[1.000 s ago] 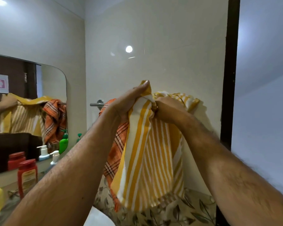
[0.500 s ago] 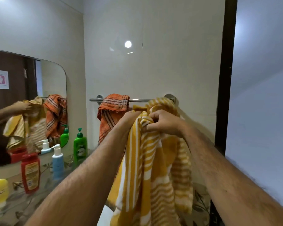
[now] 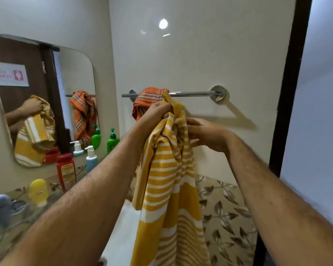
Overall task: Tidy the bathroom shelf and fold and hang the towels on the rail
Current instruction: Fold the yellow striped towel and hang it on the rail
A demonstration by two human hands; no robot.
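Just below the rail [image 3: 190,93], the left hand [image 3: 158,114] grips the bunched top of the yellow striped towel [image 3: 167,179], while the right hand [image 3: 206,135], fingers loosely spread, touches its folds. Above and behind both hands, the rail runs left to right, its bare stretch nearer the right hand, beside the orange towel [image 3: 149,95].

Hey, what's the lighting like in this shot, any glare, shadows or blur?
Head view: a round lamp reflection glares on the glossy wall; the towel rail throws a slanting shadow down the wall; the right hand is slightly motion-blurred; the wide lens bows the mirror edges.
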